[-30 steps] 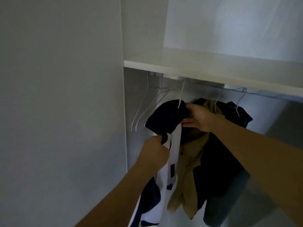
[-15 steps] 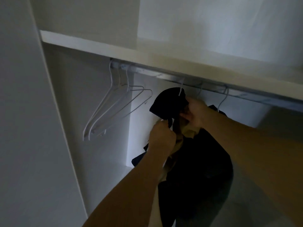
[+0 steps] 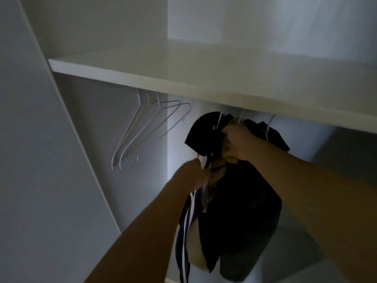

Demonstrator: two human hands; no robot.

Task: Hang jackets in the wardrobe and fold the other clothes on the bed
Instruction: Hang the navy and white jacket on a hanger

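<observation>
A navy-and-white jacket (image 3: 202, 133) hangs on a white hanger under the wardrobe shelf (image 3: 183, 78). My right hand (image 3: 237, 139) grips its collar near the hanger hook. My left hand (image 3: 191, 174) is shut on the jacket's front edge lower down, where white stripes trail to the bottom. Behind it hang a tan jacket (image 3: 229, 156) and a dark jacket (image 3: 244, 193), each on its own hanger. The rail itself is hidden by the shelf.
Three bare white hangers (image 3: 142, 131) hang at the left end under the shelf. The wardrobe's left side panel (image 3: 51, 160) stands close by. The space above the shelf holds nothing that I can see. The light is dim.
The view has tilted up, showing more of the shelf top. My left hand has slid lower along the jacket's front edge. My right hand stays at the collar.
</observation>
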